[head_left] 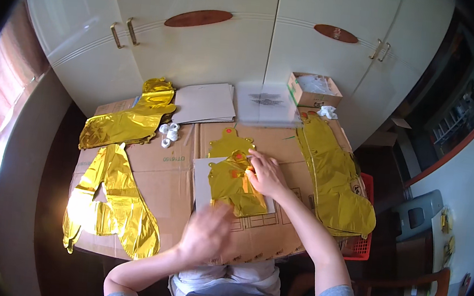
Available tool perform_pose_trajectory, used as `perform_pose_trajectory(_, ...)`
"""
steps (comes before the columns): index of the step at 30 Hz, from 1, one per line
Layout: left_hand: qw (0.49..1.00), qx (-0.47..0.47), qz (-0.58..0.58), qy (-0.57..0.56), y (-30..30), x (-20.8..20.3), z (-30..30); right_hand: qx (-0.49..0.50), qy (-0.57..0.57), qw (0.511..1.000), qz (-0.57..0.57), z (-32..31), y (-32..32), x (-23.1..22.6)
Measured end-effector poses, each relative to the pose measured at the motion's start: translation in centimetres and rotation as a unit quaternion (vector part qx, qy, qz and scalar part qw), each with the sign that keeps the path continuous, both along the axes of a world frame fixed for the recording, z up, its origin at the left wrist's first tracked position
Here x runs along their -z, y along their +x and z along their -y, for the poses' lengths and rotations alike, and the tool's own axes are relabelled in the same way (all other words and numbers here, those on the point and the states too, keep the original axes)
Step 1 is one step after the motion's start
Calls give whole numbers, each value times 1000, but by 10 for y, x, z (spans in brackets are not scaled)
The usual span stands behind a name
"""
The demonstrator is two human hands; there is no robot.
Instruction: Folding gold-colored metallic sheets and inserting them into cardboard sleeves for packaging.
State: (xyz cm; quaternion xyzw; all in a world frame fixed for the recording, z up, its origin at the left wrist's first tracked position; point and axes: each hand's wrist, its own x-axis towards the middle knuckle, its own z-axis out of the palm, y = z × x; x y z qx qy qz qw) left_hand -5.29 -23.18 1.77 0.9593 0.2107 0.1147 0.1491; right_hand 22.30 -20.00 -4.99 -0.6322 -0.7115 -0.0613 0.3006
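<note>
In front of me, a folded gold foil balloon (228, 184) with small orange-red marks lies on a pale card sheet (203, 173), its narrow tab reaching past the card's far edge. My right hand (266, 172) is at the balloon's upper right edge, thumb and fingers pinching the foil there. Close to the near edge of the table, my left hand (207, 233) is smeared by motion, just below the balloon's lower left corner. Its fingers cannot be made out, and I see nothing plainly held in it.
A flat gold A-shaped balloon (113, 193) and gold foil balloons (122, 123) lie left; more gold foil (334, 180) lies right. White ribbon rolls (168, 134), grey card sheets (206, 102), a clear plastic stack (267, 102) and an open box (313, 92) stand farther back. A red basket (361, 248) sits right.
</note>
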Motion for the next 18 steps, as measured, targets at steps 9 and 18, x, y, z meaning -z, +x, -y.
perform_pose_trajectory(9, 989, 36, -61, 130, 35, 28, 22, 5, 5, 1000, -5, -4, 0, 3)
perform_pose_trajectory(18, 989, 28, -98, 107, 39, 29, 20, -8, -19, 997, -73, -17, 12, 4)
